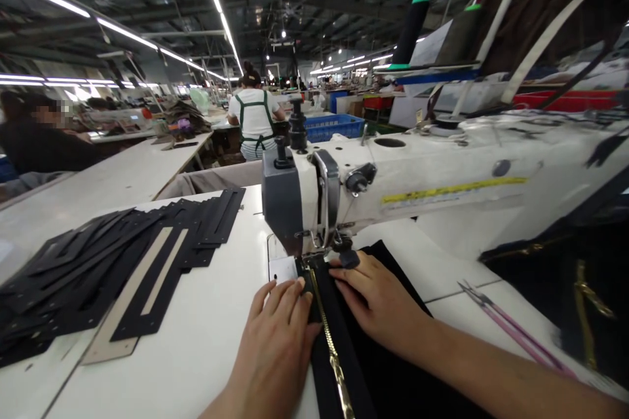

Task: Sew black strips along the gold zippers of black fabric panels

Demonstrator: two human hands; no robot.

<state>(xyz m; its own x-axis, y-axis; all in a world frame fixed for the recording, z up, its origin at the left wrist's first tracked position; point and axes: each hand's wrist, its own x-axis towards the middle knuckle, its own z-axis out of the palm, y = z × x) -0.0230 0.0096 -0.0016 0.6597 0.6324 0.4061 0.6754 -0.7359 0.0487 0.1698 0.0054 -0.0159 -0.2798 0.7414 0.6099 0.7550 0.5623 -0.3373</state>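
Black fabric [388,366] with a gold zipper [325,324] along it runs under the presser foot of a white sewing machine [442,170]. The gold zipper pull lies toward the near end. My left hand [280,334] rests on the left edge of the fabric just before the needle area, its fingers bent and spread a little. My right hand [378,294] presses on the fabric right of the zipper, fingertips beside the foot. Neither hand's fingers are wrapped round anything.
Dark cut pieces with slots [93,262] lie heaped on the white table at left. Pink-handled tweezers [515,334] lie at right, near more black fabric with gold zippers [584,288]. Behind stand a blue crate [334,127] and a person in an apron [253,114]; another person sits far left.
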